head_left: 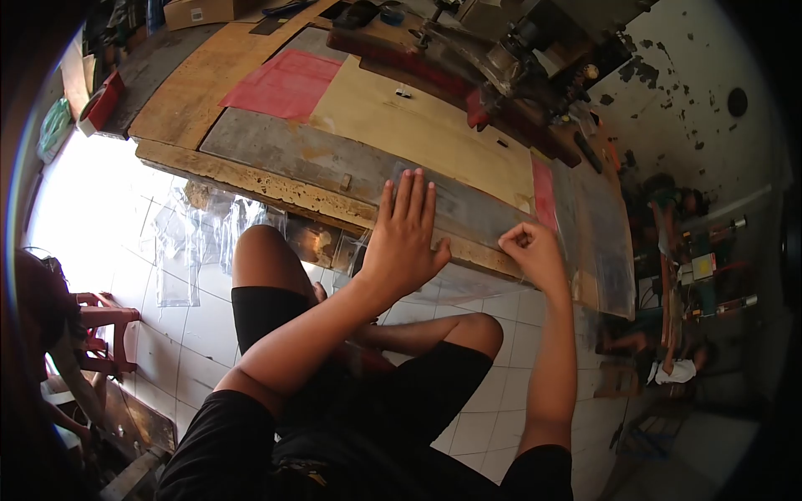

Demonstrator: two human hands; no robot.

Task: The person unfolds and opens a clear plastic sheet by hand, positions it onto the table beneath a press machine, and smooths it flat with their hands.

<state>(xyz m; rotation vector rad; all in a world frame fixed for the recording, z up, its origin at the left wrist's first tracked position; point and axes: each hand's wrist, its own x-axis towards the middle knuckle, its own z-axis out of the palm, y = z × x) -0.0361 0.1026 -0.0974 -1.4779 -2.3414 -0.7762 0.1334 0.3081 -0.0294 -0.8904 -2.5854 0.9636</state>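
Note:
My left hand (404,242) lies flat with its fingers stretched out over the grey work surface (276,138), at the front edge of the bench. Clear plastic sheet (455,280) shows around that edge, between my two hands and hanging below it. To the right, my right hand (537,253) is closed, thumb and forefinger pinched together just above the edge. Whatever those fingers hold, if anything, is too small or too transparent to make out. Beyond my hands lies a pale yellow sheet (401,117), with a red sheet (284,83) at its left and another red strip (543,188) at its right.
A machine (510,67) with a long dark red bar (401,58) stands across the back of the bench. Clear plastic strips (180,250) hang at the left front. Another person (58,334) is at the far left near a red stool (109,334); another person (677,367) is at right.

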